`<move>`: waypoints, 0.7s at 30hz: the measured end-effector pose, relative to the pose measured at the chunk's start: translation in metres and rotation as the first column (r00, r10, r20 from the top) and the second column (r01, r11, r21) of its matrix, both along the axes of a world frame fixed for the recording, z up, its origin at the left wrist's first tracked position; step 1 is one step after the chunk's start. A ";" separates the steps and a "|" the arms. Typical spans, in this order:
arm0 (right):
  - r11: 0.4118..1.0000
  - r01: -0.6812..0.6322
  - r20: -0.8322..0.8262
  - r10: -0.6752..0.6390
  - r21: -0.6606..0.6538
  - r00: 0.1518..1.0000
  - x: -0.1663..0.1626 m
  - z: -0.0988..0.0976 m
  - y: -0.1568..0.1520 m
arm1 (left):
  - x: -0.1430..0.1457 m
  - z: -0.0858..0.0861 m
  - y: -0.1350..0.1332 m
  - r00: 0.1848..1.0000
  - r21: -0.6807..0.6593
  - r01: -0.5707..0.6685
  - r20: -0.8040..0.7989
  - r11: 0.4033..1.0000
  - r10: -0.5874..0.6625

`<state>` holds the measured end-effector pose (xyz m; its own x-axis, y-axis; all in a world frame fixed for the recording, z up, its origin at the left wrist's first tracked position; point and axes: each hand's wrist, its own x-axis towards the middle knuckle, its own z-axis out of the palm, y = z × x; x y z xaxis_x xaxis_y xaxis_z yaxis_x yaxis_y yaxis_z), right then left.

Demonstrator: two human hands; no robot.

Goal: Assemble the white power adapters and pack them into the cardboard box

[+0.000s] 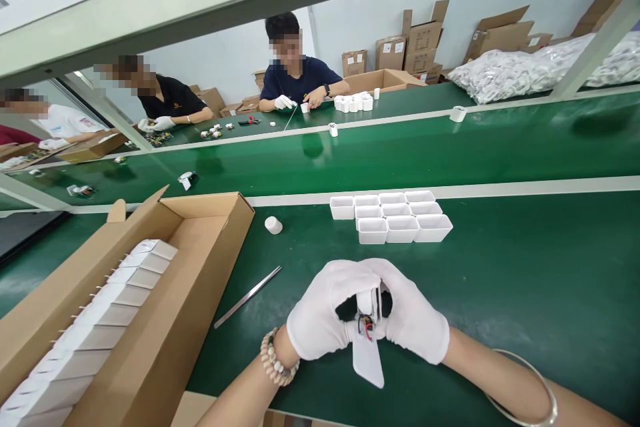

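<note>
Both my hands wear white gloves and meet near the table's front edge. My left hand (325,313) and my right hand (413,317) are closed together round a small white plastic part (367,303) with red and black wires showing under it. A flat white piece (369,363) hangs down below them. Metal tweezers (249,295) lie on the green mat left of my left hand. A cluster of several empty white plastic shells (395,217) stands just beyond my hands.
An open cardboard box (200,267) with a row of white parts stands at the left. A small white cap (273,225) lies near it. Across the green conveyor (450,147), other people sit working with small parts. Cartons and bags of white parts are stacked behind.
</note>
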<state>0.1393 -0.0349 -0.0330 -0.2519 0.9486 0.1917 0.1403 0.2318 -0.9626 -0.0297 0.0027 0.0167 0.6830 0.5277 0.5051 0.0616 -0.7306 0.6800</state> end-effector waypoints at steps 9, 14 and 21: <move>1.000 0.008 -0.060 -0.009 -0.024 0.998 -0.002 -0.008 -0.002 | -0.002 -0.005 0.000 0.999 0.049 -0.014 -0.049 0.999 0.017; 0.999 0.011 -0.070 -0.013 -0.030 0.997 -0.002 -0.009 -0.001 | -0.001 -0.006 0.000 0.998 0.114 -0.007 -0.064 0.993 0.014; 0.999 -0.007 -0.128 0.001 -0.044 0.992 -0.002 -0.007 -0.001 | -0.003 -0.003 -0.003 0.990 0.096 -0.080 -0.110 0.992 0.090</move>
<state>0.1369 -0.0364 -0.0401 -0.2318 0.9558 0.1806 0.0141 0.1890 -0.9819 -0.0328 -0.0001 0.0133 0.6933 0.5416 0.4754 0.1991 -0.7780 0.5959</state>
